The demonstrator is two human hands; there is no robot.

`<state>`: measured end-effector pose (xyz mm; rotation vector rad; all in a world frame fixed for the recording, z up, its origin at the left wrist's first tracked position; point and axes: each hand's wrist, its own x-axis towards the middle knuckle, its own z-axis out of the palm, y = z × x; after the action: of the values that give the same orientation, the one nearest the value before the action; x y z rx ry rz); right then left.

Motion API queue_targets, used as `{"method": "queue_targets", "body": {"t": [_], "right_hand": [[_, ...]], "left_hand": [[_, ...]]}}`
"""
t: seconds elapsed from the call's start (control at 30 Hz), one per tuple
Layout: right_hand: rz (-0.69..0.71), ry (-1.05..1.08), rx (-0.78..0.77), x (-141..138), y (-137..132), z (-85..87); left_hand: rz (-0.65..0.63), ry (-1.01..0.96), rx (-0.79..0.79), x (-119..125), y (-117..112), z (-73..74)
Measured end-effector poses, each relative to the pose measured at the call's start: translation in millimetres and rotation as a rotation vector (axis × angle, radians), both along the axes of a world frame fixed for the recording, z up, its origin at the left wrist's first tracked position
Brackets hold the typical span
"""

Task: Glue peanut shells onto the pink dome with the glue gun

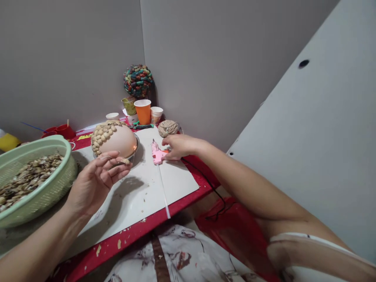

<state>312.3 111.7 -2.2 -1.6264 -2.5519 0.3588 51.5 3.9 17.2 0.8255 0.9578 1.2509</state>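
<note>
My left hand [102,174] is raised over the white board, palm up, with a small tan nut shell [125,161] at its fingertips. Just beyond it rests a pale round ball [122,141], its left and upper side covered with rows of tan shells. My right hand [179,147] has its fingers around the handle of a pink hot glue gun [158,153], which lies on the board with its nozzle pointing away. A clear glue stick [163,192] sticks out of the gun's back end toward me.
A green basket [66,168] of shells stands at left. Behind are a ball of twine [168,128], an orange cup [143,112], paper cups, pliers-like tool [142,126] and a multicoloured ball [138,81]. A black cord [205,178] hangs at the right edge; walls rise behind.
</note>
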Motion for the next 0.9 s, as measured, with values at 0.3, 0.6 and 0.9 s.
{"method": "queue_targets", "body": {"t": [0.3,0.6,0.9], "right_hand": [[0.365,0.948,-0.185,-55,-57,27.0],[0.290,1.142,-0.293,-56,-45,21.7],[0.310,1.118,-0.402,-54,-45,22.7]], "left_hand": [[-0.066,0.011,0.186,2,-2,-2.2],[-0.063,0.085,0.198,6,1,3.8],[-0.086,0.100,0.195,9,2,2.3]]}}
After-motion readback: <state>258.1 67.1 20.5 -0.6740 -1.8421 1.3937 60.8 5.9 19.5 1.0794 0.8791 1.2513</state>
